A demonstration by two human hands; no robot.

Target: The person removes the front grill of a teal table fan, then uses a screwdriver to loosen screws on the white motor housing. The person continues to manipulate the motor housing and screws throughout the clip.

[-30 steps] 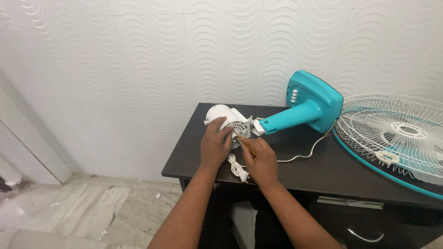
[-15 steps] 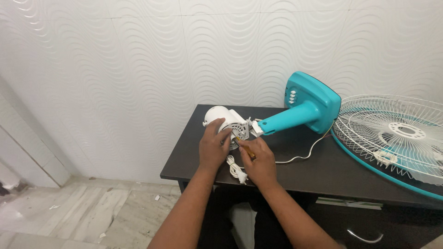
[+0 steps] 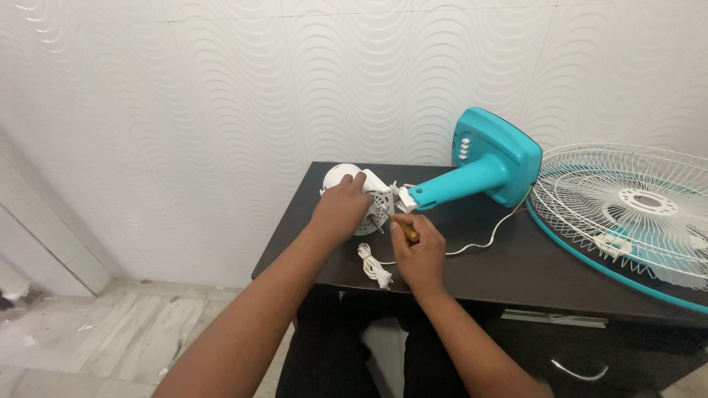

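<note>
Clasping one white fan motor (image 3: 359, 193), left hand (image 3: 341, 211), right hand (image 3: 419, 250) pinching one screwdriver (image 3: 404, 229).

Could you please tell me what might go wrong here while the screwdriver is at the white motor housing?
The screwdriver in the right hand points toward the left hand gripping the motor housing; a slip could jab those fingers. The housing lies close to the table edge, so hard pushing might shove it off. The loose white cord and plug lie under the working wrist and could snag.
</note>
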